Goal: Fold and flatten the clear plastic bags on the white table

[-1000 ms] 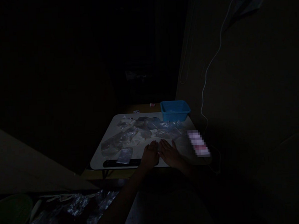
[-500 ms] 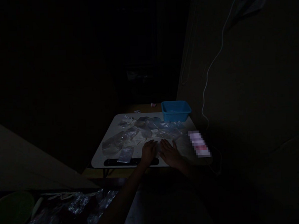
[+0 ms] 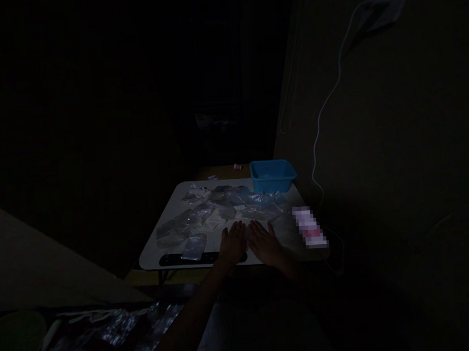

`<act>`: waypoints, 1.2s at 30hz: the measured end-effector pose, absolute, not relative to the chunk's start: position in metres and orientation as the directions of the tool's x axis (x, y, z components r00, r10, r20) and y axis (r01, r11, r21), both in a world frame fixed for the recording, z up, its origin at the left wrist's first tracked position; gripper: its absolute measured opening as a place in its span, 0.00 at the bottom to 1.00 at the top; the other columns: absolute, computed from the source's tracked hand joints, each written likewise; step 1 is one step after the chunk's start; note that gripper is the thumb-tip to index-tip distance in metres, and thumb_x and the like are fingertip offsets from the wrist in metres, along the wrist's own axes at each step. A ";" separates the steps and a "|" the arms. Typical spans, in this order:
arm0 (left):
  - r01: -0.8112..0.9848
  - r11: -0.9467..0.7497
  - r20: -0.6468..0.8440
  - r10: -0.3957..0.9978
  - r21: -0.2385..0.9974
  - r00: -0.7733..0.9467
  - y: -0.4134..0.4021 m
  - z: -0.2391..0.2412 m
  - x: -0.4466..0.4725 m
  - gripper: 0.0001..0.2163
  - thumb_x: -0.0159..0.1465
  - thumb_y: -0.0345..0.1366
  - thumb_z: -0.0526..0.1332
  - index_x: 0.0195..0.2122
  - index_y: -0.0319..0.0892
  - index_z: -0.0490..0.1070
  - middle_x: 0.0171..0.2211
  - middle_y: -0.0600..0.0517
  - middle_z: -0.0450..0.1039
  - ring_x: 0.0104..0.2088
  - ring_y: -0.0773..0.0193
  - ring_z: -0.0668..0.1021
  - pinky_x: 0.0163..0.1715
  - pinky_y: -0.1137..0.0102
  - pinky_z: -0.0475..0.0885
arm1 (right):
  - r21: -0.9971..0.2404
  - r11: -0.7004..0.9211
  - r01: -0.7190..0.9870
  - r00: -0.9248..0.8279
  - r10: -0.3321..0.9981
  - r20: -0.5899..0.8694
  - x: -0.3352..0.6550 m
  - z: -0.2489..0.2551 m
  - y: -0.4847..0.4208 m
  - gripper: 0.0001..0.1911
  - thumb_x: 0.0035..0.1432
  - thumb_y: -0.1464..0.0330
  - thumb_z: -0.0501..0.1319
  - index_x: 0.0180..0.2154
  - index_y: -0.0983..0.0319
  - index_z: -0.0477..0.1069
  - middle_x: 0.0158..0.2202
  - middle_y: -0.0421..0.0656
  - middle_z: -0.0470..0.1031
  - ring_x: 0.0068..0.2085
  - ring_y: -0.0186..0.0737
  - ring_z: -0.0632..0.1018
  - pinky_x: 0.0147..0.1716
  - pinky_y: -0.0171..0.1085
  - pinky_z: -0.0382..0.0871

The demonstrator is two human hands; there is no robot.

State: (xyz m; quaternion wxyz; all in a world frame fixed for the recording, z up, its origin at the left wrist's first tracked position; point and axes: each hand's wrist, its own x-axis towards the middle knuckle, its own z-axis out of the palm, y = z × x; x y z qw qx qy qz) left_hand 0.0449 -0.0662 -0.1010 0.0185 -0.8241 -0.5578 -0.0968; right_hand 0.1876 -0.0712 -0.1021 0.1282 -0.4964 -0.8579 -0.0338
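Note:
My left hand (image 3: 233,243) lies palm down near the front edge of the white folding table (image 3: 150,253), fingers stretched forward. Close beside it, my right hand (image 3: 265,243) rests flat too, its fingers spread. A thin, pale sheet seems to show in the narrow gap between them, but the dim light hides what it is. Just beyond my fingertips lies a spread of crumpled clear plastic bags (image 3: 205,211). A small folded clear plastic packet (image 3: 194,247) sits to the left, partly over the dark slot (image 3: 172,260) in the tabletop.
A blue plastic basin (image 3: 273,184) stands at the table's far right corner. At the right edge lies a blurred-out phone-like object (image 3: 310,227). A white cable (image 3: 319,124) runs down the right wall. Shiny plastic (image 3: 120,328) and a green round item (image 3: 17,339) are at lower left.
The left hand's fingers have stretched out flatter, and both hands lie a little closer together. The whole view has shifted slightly; the bags and basin stay in place on the table.

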 end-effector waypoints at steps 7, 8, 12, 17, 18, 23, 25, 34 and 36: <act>0.922 -0.386 0.200 0.906 0.033 0.373 -0.067 -0.104 0.043 0.21 0.62 0.34 0.43 0.56 0.37 0.52 0.58 0.46 0.51 0.57 0.57 0.54 0.52 0.55 0.52 | -0.073 0.424 0.902 -0.389 0.877 0.283 0.189 -0.103 -0.071 0.24 0.60 0.63 0.40 0.54 0.68 0.55 0.57 0.51 0.55 0.58 0.43 0.53 0.55 0.51 0.34; 0.923 -0.384 0.204 0.906 0.034 0.370 -0.067 -0.105 0.043 0.21 0.62 0.34 0.43 0.57 0.38 0.52 0.58 0.46 0.51 0.57 0.57 0.55 0.52 0.55 0.52 | -0.084 0.403 0.911 -0.366 0.886 0.284 0.190 -0.103 -0.071 0.24 0.59 0.65 0.40 0.53 0.68 0.56 0.56 0.51 0.56 0.58 0.43 0.54 0.55 0.51 0.34; 0.924 -0.380 0.210 0.907 0.031 0.366 -0.067 -0.106 0.044 0.21 0.62 0.34 0.43 0.57 0.39 0.51 0.58 0.46 0.52 0.57 0.57 0.55 0.51 0.55 0.53 | -0.109 0.371 0.922 -0.325 0.897 0.301 0.194 -0.100 -0.072 0.23 0.57 0.69 0.43 0.53 0.67 0.57 0.56 0.50 0.57 0.58 0.43 0.54 0.55 0.50 0.35; 0.924 -0.382 0.190 0.908 0.018 0.372 -0.067 -0.105 0.043 0.21 0.61 0.34 0.43 0.57 0.39 0.51 0.58 0.46 0.50 0.58 0.57 0.54 0.52 0.56 0.52 | -0.057 0.528 0.848 -0.487 0.817 0.309 0.192 -0.096 -0.076 0.24 0.60 0.64 0.41 0.55 0.65 0.53 0.58 0.47 0.53 0.59 0.42 0.50 0.56 0.49 0.33; 0.923 -0.385 0.181 0.909 0.013 0.376 -0.067 -0.105 0.043 0.22 0.61 0.34 0.44 0.57 0.40 0.51 0.58 0.46 0.50 0.58 0.57 0.54 0.52 0.56 0.52 | -0.048 0.549 0.834 -0.511 0.803 0.307 0.191 -0.096 -0.076 0.24 0.60 0.62 0.40 0.55 0.64 0.53 0.58 0.47 0.53 0.59 0.41 0.50 0.56 0.50 0.33; 0.923 -0.383 0.147 0.914 0.014 0.377 -0.068 -0.103 0.043 0.23 0.59 0.34 0.48 0.57 0.40 0.51 0.59 0.45 0.49 0.58 0.56 0.53 0.52 0.55 0.51 | -0.044 0.542 0.839 -0.509 0.811 0.286 0.189 -0.101 -0.076 0.25 0.61 0.60 0.37 0.55 0.63 0.53 0.58 0.47 0.54 0.59 0.41 0.51 0.55 0.51 0.32; 0.923 -0.385 0.151 0.914 0.021 0.377 -0.068 -0.103 0.043 0.23 0.59 0.34 0.47 0.57 0.38 0.51 0.58 0.45 0.49 0.58 0.56 0.53 0.52 0.55 0.51 | -0.049 0.508 0.860 -0.475 0.832 0.285 0.188 -0.103 -0.076 0.26 0.61 0.60 0.37 0.55 0.64 0.53 0.58 0.48 0.54 0.59 0.41 0.51 0.55 0.51 0.32; 0.927 -0.373 0.204 0.912 0.047 0.356 -0.069 -0.104 0.045 0.21 0.62 0.36 0.42 0.57 0.39 0.51 0.58 0.46 0.51 0.57 0.58 0.55 0.52 0.56 0.51 | -0.084 0.287 0.954 -0.255 0.927 0.275 0.187 -0.101 -0.078 0.26 0.60 0.63 0.37 0.55 0.70 0.54 0.58 0.53 0.52 0.60 0.46 0.48 0.54 0.55 0.31; 0.928 -0.370 0.201 0.913 0.049 0.354 -0.069 -0.103 0.045 0.20 0.62 0.35 0.42 0.56 0.40 0.52 0.58 0.46 0.52 0.57 0.57 0.55 0.52 0.55 0.52 | -0.064 0.372 0.926 -0.339 0.894 0.293 0.188 -0.098 -0.080 0.25 0.60 0.64 0.38 0.56 0.67 0.52 0.59 0.50 0.50 0.60 0.45 0.47 0.54 0.54 0.32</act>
